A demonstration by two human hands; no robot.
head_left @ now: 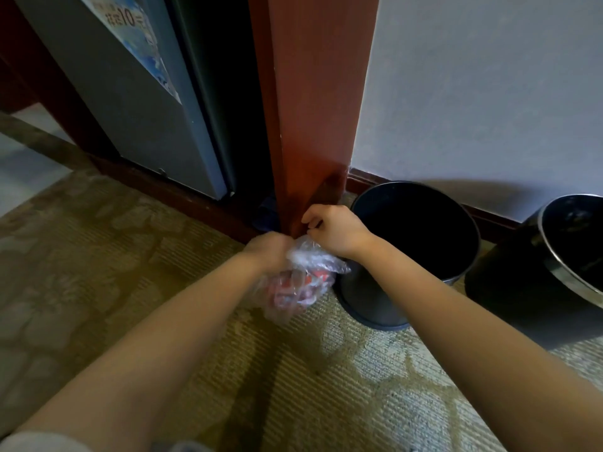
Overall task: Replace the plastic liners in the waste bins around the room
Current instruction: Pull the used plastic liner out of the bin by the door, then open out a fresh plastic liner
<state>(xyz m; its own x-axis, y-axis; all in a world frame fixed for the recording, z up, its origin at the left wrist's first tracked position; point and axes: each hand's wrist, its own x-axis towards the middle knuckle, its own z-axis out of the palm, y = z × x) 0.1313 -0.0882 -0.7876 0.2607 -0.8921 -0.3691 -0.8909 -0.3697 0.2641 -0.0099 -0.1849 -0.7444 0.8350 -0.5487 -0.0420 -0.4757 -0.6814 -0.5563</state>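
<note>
**Used liner sits just left of the bare bin**

Your left hand [269, 252] and right hand [329, 228] both curl their fingers, pinching the gathered neck of the used liner [303, 282]. It sags below them, beside the bin [365, 295], which is nearer your right hand.

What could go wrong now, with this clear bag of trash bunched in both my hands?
The thin clear liner, gripped by your left hand and right hand, might tear or slip open, dropping its red rubbish onto the carpet. The black bin beside it looks unlined, so anything tossed in now would soil it.
</note>
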